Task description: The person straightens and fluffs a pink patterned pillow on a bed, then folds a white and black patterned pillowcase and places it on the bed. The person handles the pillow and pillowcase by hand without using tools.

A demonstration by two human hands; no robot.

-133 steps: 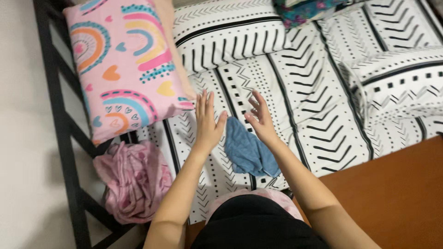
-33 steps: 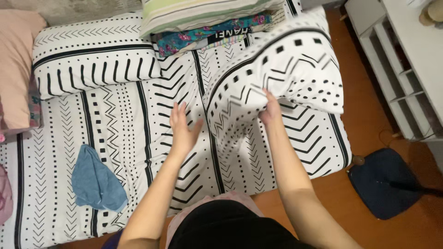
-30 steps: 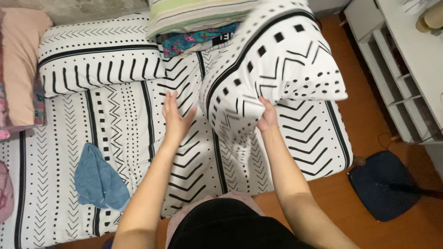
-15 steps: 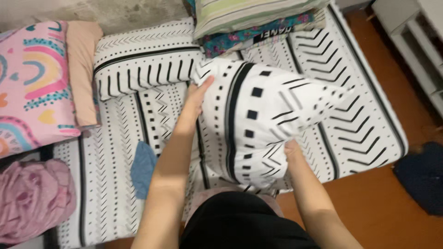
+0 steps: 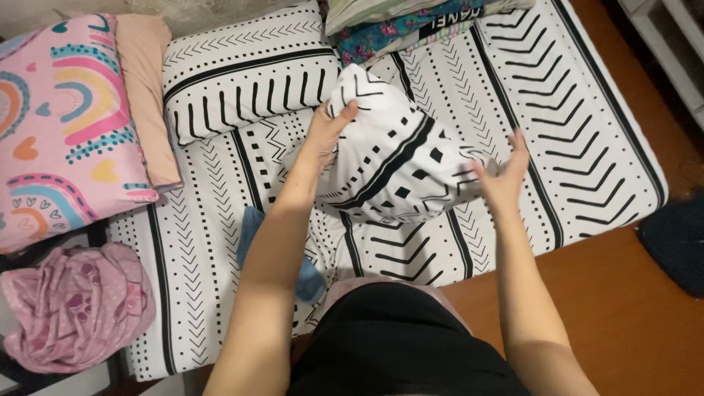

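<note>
A white pillow [image 5: 396, 158] with black lines and dots is held above the patterned mattress [image 5: 587, 132]. My left hand [image 5: 328, 130] grips the pillow's upper left corner. My right hand [image 5: 502, 176] is at the pillow's right end with fingers spread, touching its edge. A second matching pillow [image 5: 246, 73] lies at the head of the bed just behind the held one. A blue cloth [image 5: 253, 224] lies on the sheet, partly hidden under my left forearm.
A pink rainbow pillow [image 5: 62, 117] and a peach pillow [image 5: 147, 95] lie at the left. Crumpled pink fabric [image 5: 73, 304] sits low left. Folded colourful cloths [image 5: 411, 22] are stacked at the top. Brown floor [image 5: 638, 315] and a dark object [image 5: 675, 238] are at the right.
The pillow was lifted from the right side of the bed and swung left toward the other pillow. My left hand took its corner; my right hand let go and spread open.
</note>
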